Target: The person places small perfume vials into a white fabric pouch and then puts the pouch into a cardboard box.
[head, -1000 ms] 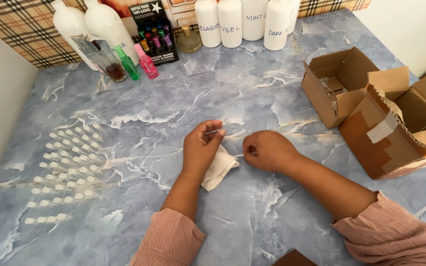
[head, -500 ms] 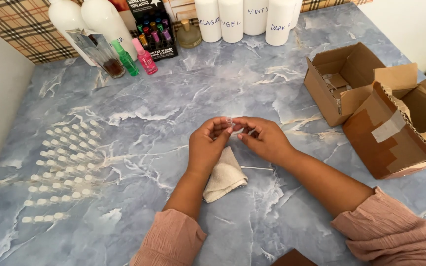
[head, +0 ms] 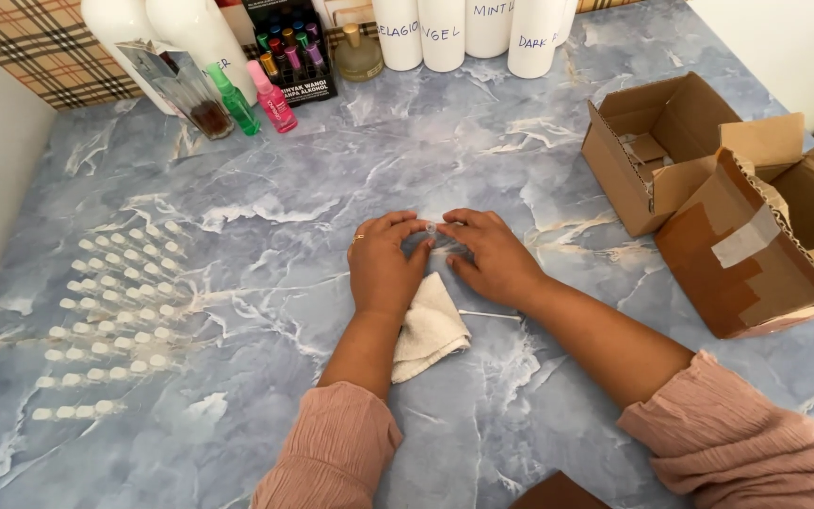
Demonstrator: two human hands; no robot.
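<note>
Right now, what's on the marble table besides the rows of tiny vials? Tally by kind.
Tall white bottles: 6
Small spray bottles, green and pink: 2
Open cardboard boxes: 2
White cloth: 1
Thin stick: 1
Small clear vial between left hand and right hand: 1
Total: 13

Two hands (head: 383,269) (head: 492,259), one white cloth (head: 429,330), two open cardboard boxes (head: 657,151) (head: 765,245), one green spray bottle (head: 235,99), one pink spray bottle (head: 273,97), one thin stick (head: 490,315), one brown-based clear glass bottle (head: 186,90).
</note>
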